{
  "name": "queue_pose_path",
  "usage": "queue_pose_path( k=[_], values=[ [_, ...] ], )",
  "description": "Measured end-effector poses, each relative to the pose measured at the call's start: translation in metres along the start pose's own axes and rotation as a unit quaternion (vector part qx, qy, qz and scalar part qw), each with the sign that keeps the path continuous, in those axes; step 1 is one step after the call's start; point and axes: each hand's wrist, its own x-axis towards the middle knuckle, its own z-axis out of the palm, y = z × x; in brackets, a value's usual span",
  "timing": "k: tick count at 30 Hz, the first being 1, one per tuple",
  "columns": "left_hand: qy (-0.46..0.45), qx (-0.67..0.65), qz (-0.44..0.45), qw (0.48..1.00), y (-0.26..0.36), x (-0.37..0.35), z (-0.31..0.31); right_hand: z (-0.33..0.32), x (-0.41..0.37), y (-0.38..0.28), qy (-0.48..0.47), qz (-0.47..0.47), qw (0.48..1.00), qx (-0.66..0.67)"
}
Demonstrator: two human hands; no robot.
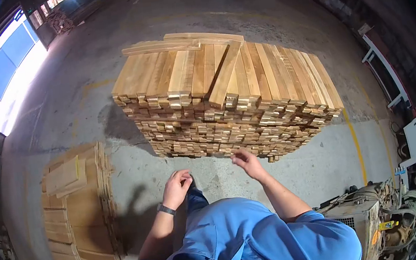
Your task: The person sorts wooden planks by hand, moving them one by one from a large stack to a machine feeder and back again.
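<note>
In front of me stands a large stack of wooden boards (263, 71), laid side by side in layers with their cut ends facing me. One loose board (226, 76) lies at a slant across the top, and two more lie crosswise at the far edge. My left hand (176, 188), with a dark band on the wrist, hangs above the floor, fingers loosely bent and nothing in them. Near the lower front of the stack, my right hand (248, 164) is also empty, thumb and fingers apart. Neither hand appears to touch the boards.
On the left is a lower pile of flat wooden panels (91, 212) with small pieces on top. Machinery with hoses (395, 216) stands close on my right. Yellow lines (356, 148) mark the concrete floor (141, 177). A bright doorway (13, 65) opens at the far left.
</note>
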Motion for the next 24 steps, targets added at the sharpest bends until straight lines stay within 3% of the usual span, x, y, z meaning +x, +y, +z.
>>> queue_pose_path(
  k=[2,4,6,8,11,14,16,18,24],
  values=[
    [-0.014,-0.007,0.028,0.999,0.004,0.052,-0.022,-0.008,0.039,-0.007,0.003,0.029,0.996,0.088],
    [-0.033,-0.03,0.041,0.998,0.004,0.111,-0.046,-0.009,0.064,-0.064,0.046,0.094,0.98,0.171],
    [-0.048,-0.04,0.063,0.996,0.004,0.174,-0.072,-0.011,0.104,-0.051,0.062,0.116,0.966,0.223],
    [-0.035,-0.021,0.106,0.993,0.008,0.236,-0.097,0.001,0.128,-0.087,0.085,0.155,0.917,0.358],
    [-0.054,0.043,0.1,0.993,0.04,0.318,-0.138,0.014,0.172,-0.074,0.065,0.134,0.865,0.48],
    [-0.059,0.067,0.113,0.99,0.034,0.4,-0.153,0.027,0.189,-0.12,0.13,0.136,0.863,0.468],
    [-0.076,0.039,0.132,0.988,0.03,0.45,-0.157,0.017,0.191,-0.108,0.14,0.154,0.878,0.432],
    [-0.072,0.057,0.147,0.985,0.02,0.498,-0.155,-0.008,0.181,-0.092,0.152,0.16,0.878,0.424],
    [0.0,0.24,0.211,0.947,0.018,0.603,-0.143,-0.133,0.117,-0.07,0.357,0.217,0.876,0.242]
  ],
)
